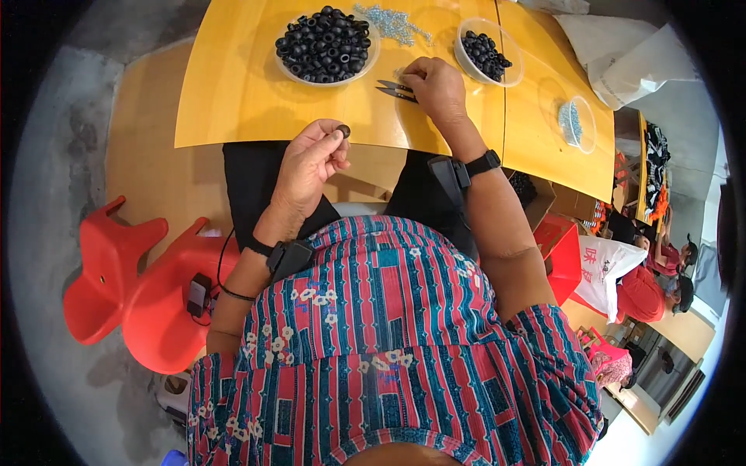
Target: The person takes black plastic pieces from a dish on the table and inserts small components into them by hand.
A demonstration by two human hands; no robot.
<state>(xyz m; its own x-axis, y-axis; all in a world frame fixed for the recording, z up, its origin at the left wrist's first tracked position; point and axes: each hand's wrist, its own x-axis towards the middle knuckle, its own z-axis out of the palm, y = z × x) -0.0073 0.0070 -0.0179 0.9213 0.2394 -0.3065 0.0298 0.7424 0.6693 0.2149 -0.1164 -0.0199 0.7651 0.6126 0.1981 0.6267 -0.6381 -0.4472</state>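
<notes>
My left hand (307,167) is just off the table's near edge, thumb and fingertips pinching a small black ring-shaped piece (343,131). Over the table, my right hand (437,89) has its fingertips pressed together, and what they hold, if anything, is too small to make out. Two dark pointed blades (398,91), like those of thread snips, stick out from under it. A large clear bowl (375,58) heaped with black ring pieces (325,43) stands beyond my left hand. To the right of my right hand is a smaller clear bowl (514,66) with more of them.
Small pale-blue clear pieces (396,25) lie loose on the yellow table (225,93). A clear cup (588,128) of similar pieces stands at the right. Red chairs (167,311) are at the left. Other people (649,291) sit far right.
</notes>
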